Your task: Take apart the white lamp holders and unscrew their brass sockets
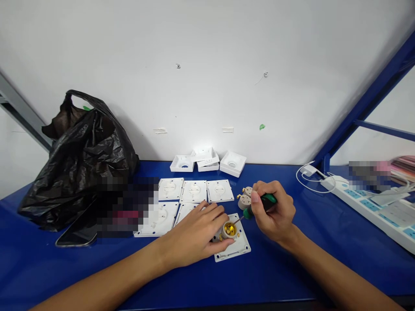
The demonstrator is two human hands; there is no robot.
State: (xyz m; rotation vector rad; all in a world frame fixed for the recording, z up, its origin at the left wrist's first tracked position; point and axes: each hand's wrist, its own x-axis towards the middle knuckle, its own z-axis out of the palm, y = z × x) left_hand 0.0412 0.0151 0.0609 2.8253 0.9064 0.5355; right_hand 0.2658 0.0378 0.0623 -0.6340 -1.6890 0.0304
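My right hand (274,211) is closed around the green and black handle of a screwdriver (248,212). Its thin shaft slants down into a round lamp socket (230,230) with a brass-coloured inside. That socket sits on a square white base plate (238,249) lying on the blue table. With my left hand (197,231), I grip the lamp socket from the left, thumb at the near side and fingers at the far side. Two more lamp sockets (244,202) stand just behind the screwdriver. The tip is hidden inside the socket.
Several white base plates (193,191) lie in rows behind my left hand. White square covers (232,163) are piled by the wall. A black plastic bag (87,160) and a phone (78,226) are at the left, a power strip (372,207) with cables at the right.
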